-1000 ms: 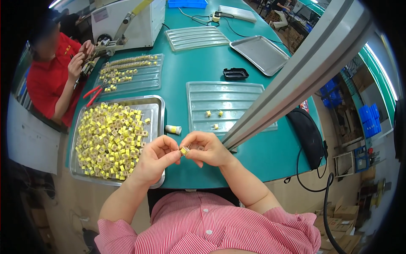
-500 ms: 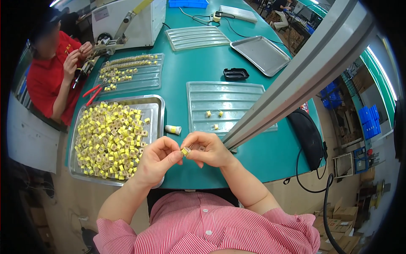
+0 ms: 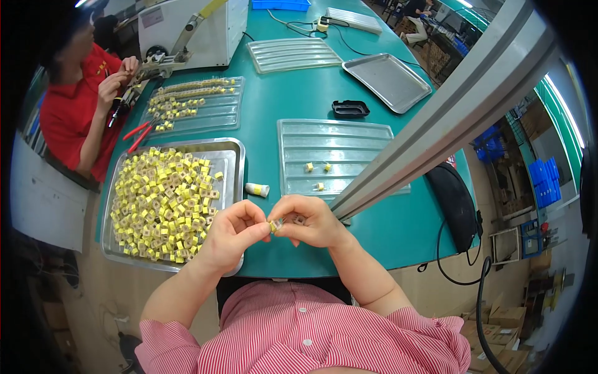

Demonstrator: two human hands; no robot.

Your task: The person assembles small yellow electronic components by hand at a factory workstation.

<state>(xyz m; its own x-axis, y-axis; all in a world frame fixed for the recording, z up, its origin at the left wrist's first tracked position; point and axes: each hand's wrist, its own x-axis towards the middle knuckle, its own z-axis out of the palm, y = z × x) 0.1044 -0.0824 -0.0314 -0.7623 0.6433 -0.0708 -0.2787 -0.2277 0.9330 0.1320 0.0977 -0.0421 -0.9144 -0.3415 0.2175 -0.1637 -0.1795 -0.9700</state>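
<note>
Close to the table's front edge, both hands meet at a small yellow-taped coil [image 3: 275,227] with a pale bobbin. My left hand [image 3: 232,235] pinches it from the left between thumb and forefinger. My right hand [image 3: 313,222] pinches at its other side, around what looks like thin wire leads. Another pale bobbin piece [image 3: 299,220] shows within the curled fingers of my right hand. A metal tray [image 3: 235,163] heaped with many such yellow coils [image 3: 163,202] stands left of my hands. Beyond them lies a ribbed clear tray [image 3: 336,140] with 3 coils on it.
A slanting aluminium post [image 3: 436,124] rises just right of my hands. A white roll [image 3: 256,189] lies beside the full tray. Red-handled pliers [image 3: 138,134] and another coil tray [image 3: 224,118] are further left, near a co-worker in red [image 3: 75,118]. A black case [image 3: 451,206] sits right.
My hands stay together at the coil, with only a slight shift of the fingers and the coil's tilt. The whole view has moved a little.
</note>
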